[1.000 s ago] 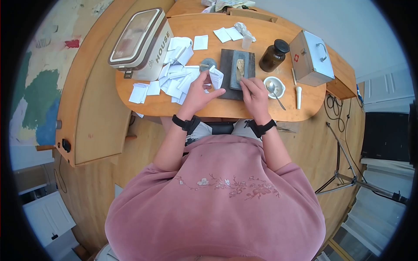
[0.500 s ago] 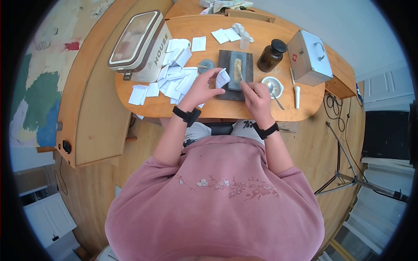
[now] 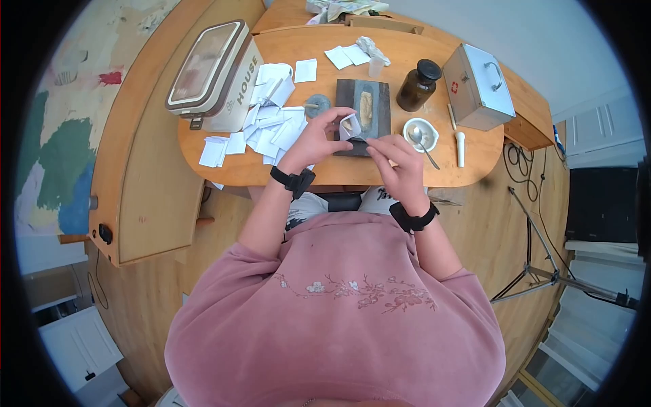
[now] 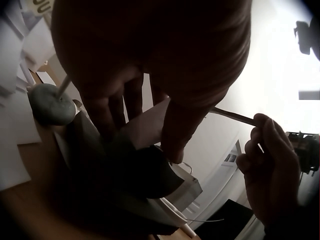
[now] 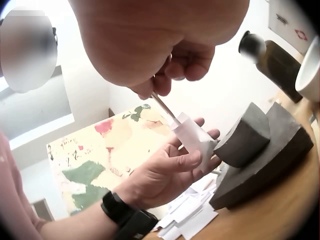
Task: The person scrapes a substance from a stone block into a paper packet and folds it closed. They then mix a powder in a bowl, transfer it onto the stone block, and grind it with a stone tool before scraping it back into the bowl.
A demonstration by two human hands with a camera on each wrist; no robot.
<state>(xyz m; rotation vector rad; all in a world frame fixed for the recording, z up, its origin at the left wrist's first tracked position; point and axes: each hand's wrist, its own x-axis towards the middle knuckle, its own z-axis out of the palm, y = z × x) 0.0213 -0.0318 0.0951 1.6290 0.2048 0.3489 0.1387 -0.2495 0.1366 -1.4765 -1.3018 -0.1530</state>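
Note:
Between its thumb and fingers, my left hand (image 3: 313, 144) holds a small white paper packet (image 3: 350, 127), its mouth open with something pale inside. My right hand (image 3: 401, 168) pinches a thin stick-like tool (image 5: 164, 107), whose far end is at the packet's mouth in the right wrist view; its tip is hidden. Just beyond the hands, a grey stone block (image 3: 376, 102) with a tan patch (image 3: 367, 107) on top lies on a dark slab (image 3: 344, 91). In the left wrist view the tool (image 4: 235, 117) reaches from the right hand (image 4: 270, 175) towards the left.
Folded white papers (image 3: 270, 129) are heaped left of the slab, near a round grey object (image 3: 317, 104) and a lidded box (image 3: 215, 76). On the right are a brown jar (image 3: 418, 87), a white bowl with a spoon (image 3: 427, 129), a white pestle (image 3: 460, 150) and a metal case (image 3: 479, 88).
My right hand has brought the tool from the stone block to the packet. My left hand has moved slightly right and turned the packet so that its inside shows.

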